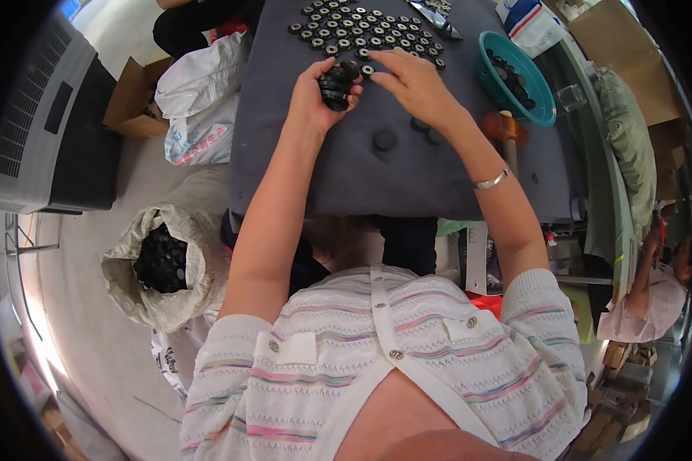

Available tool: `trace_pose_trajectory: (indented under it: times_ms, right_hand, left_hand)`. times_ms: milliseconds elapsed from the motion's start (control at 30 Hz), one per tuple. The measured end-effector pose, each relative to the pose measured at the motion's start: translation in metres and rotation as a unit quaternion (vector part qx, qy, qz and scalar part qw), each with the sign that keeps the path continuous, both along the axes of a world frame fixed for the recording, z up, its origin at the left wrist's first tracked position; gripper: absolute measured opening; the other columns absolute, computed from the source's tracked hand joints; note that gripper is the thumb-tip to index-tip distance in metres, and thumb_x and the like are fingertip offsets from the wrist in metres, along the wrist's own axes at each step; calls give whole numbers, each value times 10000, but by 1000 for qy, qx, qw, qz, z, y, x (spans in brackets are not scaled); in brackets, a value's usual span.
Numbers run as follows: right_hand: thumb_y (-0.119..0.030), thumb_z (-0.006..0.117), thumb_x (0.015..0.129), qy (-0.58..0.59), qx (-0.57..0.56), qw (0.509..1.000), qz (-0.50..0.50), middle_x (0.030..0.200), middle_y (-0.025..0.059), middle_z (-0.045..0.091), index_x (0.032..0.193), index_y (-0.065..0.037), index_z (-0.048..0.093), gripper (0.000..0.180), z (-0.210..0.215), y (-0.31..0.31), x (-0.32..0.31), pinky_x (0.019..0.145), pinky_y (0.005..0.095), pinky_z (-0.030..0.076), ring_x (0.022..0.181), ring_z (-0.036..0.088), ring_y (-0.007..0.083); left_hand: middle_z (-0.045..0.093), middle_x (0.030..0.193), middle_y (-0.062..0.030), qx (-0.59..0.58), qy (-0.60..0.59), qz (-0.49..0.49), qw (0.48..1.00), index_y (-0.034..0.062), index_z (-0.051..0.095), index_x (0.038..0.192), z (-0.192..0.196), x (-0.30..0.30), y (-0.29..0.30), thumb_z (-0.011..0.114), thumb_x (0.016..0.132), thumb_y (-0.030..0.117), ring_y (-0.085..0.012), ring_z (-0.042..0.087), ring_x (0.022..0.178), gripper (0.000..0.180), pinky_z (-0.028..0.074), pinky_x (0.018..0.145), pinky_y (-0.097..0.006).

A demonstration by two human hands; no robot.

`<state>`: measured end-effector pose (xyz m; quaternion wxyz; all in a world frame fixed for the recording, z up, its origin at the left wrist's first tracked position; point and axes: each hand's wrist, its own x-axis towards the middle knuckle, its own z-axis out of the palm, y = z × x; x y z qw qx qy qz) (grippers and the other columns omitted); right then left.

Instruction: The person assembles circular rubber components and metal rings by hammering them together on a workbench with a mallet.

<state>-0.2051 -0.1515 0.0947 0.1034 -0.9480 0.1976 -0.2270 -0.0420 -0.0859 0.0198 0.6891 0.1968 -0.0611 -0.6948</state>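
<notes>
Hands [313, 98] with discs [335, 88], room before table edge [361, 208]

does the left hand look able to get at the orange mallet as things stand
Probably not: the left hand is holding a cluster of black discs, and the right forearm seems to lie between it and the orange mallet.

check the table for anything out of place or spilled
Nothing looks spilled or damaged. Mildly odd: a few loose black discs lie on the dark cloth, nearer the person than the right hand, apart from the grouped discs farther up. They show no pale centre, unlike those.
</notes>
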Motion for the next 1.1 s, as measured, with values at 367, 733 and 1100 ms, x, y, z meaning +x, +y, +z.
trace_pose_trajectory:
  times_ms: [367, 733, 1100]
  right_hand:
    - [-11, 569, 829, -88, 364, 927, -10, 782, 30, 606, 1028, -19, 619, 205, -8, -19, 30, 557, 230, 480, 643, 568, 79]
    - [-35, 630, 783, 127, 366, 916, -108, 770, 84, 605, 1038, -6, 624, 257, -34, -25, 4, 563, 291, 519, 618, 608, 158]
    - [-140, 687, 739, 76, 36, 996, -21, 876, 137, 581, 1016, -8, 615, 314, -28, -58, 10, 685, 349, 480, 766, 590, 264]
  left_hand:
    - [581, 769, -145, 26, -39, 0, 999, -4, 555, 915, 5, -2, 1, 494, 845, 267, -231, 521, 624, 286, 392, 471, -282]
    - [570, 836, -160, 32, 14, 100, 994, -25, 564, 951, 2, 4, 0, 492, 845, 251, -236, 513, 667, 305, 404, 517, -282]
    - [572, 832, -162, 30, 14, 104, 994, -29, 562, 956, 3, 5, -2, 480, 854, 252, -242, 518, 661, 309, 405, 516, -288]
